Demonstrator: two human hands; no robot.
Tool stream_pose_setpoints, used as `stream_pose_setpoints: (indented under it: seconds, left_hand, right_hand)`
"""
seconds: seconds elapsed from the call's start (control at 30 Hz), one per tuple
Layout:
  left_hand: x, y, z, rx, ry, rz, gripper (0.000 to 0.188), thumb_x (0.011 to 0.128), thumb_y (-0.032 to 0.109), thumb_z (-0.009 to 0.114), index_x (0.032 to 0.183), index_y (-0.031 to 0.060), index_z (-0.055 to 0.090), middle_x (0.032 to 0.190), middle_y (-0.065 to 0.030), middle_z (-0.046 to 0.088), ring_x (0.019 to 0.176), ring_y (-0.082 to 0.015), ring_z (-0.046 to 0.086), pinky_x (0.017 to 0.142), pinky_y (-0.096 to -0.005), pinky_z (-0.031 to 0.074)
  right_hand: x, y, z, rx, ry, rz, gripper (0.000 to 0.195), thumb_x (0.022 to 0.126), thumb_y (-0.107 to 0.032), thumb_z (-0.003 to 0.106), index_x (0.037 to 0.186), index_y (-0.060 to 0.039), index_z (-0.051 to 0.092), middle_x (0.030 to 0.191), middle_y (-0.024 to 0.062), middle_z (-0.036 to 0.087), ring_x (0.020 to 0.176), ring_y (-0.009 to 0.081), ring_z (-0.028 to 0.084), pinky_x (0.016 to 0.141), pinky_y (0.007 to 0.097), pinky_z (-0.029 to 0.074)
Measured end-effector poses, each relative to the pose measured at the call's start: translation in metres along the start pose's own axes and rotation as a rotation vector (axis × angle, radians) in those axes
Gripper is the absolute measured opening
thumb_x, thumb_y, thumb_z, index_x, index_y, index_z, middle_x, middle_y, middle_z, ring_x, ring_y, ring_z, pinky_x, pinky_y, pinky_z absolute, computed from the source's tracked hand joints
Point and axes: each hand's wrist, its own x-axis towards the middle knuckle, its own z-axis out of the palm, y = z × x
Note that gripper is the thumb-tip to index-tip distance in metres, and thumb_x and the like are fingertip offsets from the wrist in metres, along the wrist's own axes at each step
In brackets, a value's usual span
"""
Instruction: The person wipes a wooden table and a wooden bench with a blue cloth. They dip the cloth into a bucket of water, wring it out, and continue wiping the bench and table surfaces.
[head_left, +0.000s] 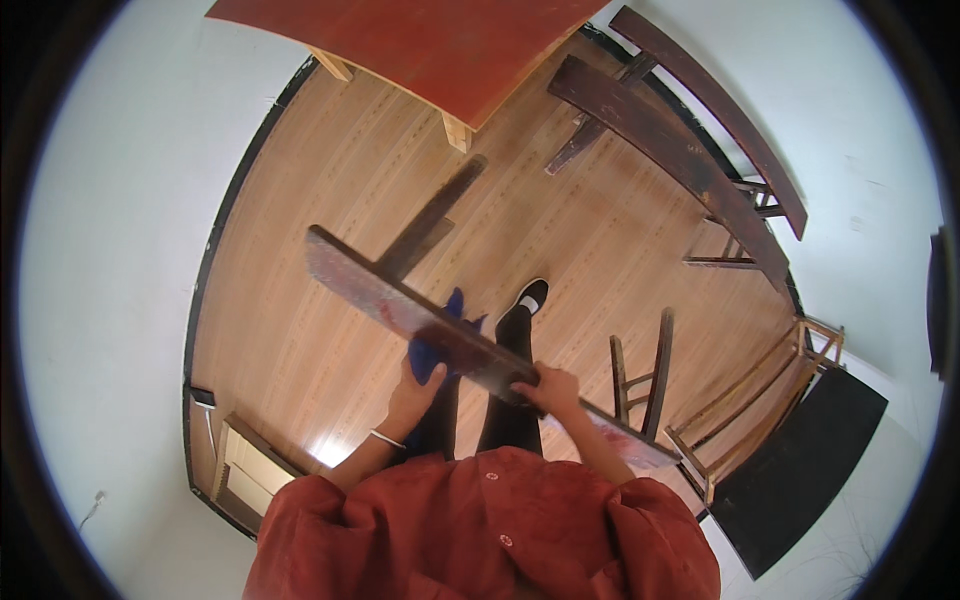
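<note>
A dark wooden bench is held across in front of my legs, turned on its side so that its legs stick out away from me. My left hand presses a blue cloth against the seat board near its middle. More of the blue cloth shows beyond the board's far edge. My right hand grips the board's edge to the right of the cloth, thumb on the near face. The seat surface has whitish and reddish patches.
A red-topped table stands ahead. Two long dark benches are by the wall at the far right. A wooden frame and a black panel are at the near right; a cream wooden piece lies at the near left.
</note>
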Motion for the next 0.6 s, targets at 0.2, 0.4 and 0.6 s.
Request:
stream_pose_setpoints:
  seconds: [0.2,0.4,0.6]
  left_hand:
    - [0.031,0.021,0.018,-0.549,0.179,-0.181,0.116,0.081,0.058,0.076,0.152,-0.0118,0.017,0.149,-0.0303,0.039,0.141,-0.0355,0.039,0.114,-0.0399,0.034]
    - [-0.004,-0.025,0.011,-0.964,0.267,-0.36,0.07,0.074,0.019,0.083,0.131,-0.0043,0.05,0.114,-0.0119,0.062,0.097,-0.0214,0.06,0.085,-0.0348,0.048]
    - [-0.019,-0.075,0.027,-0.846,0.327,-0.507,0.031,0.069,0.016,0.078,0.092,-0.0023,0.067,0.093,-0.0089,0.064,0.085,-0.0204,0.059,0.075,-0.0331,0.048]
  right_hand:
    - [-0.014,-0.092,0.016,-0.075,0.061,-0.047,0.043,0.081,-0.045,0.074,0.096,-0.0088,0.056,0.085,0.0137,0.07,0.074,0.0372,0.07,0.061,0.0487,0.054]
    - [-0.071,-0.106,0.076,-0.213,-0.006,-0.162,0.036,0.083,-0.032,0.076,0.102,-0.0075,0.058,0.092,0.0131,0.07,0.08,0.0303,0.072,0.065,0.0419,0.057]
    - [-0.065,-0.088,0.031,-0.036,-0.285,-0.241,0.048,0.088,-0.043,0.068,0.125,-0.0127,0.063,0.1,0.0143,0.074,0.092,0.0317,0.071,0.078,0.045,0.055]
